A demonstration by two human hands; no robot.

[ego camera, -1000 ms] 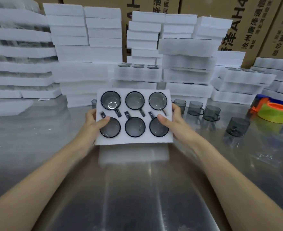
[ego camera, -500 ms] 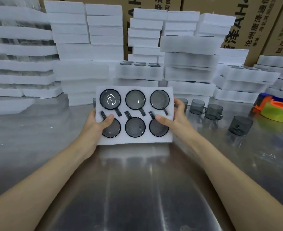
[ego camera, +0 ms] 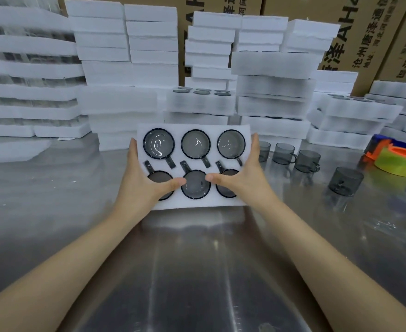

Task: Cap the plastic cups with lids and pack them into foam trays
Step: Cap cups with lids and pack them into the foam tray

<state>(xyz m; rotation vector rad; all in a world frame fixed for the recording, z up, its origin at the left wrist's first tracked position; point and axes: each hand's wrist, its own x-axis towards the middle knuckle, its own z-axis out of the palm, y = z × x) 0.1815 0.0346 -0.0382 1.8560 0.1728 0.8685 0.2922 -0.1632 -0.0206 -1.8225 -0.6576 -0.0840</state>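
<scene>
A white foam tray [ego camera: 197,203] sits just above the steel table [ego camera: 197,271], tilted toward me. It carries several dark transparent handled cups with lids on, such as the middle one in the far row [ego camera: 195,144]. My left hand [ego camera: 142,180] grips the tray's left edge, its thumb lying across the near-left cup. My right hand [ego camera: 247,178] grips the right edge, thumb over the near-right cup. Both thumb tips nearly meet at the near-middle cup [ego camera: 195,188].
Several loose grey cups without lids stand right of the tray [ego camera: 284,153], [ego camera: 307,161], [ego camera: 345,180]. A yellow-and-orange tape dispenser [ego camera: 398,161] lies at the far right. Stacks of foam trays [ego camera: 125,68] line the back, with cardboard boxes [ego camera: 364,32] behind them.
Both thumbs have slid inward across the near row of cups toward the tray's middle. The tray stays in my hands, slightly closer and steeper toward me.
</scene>
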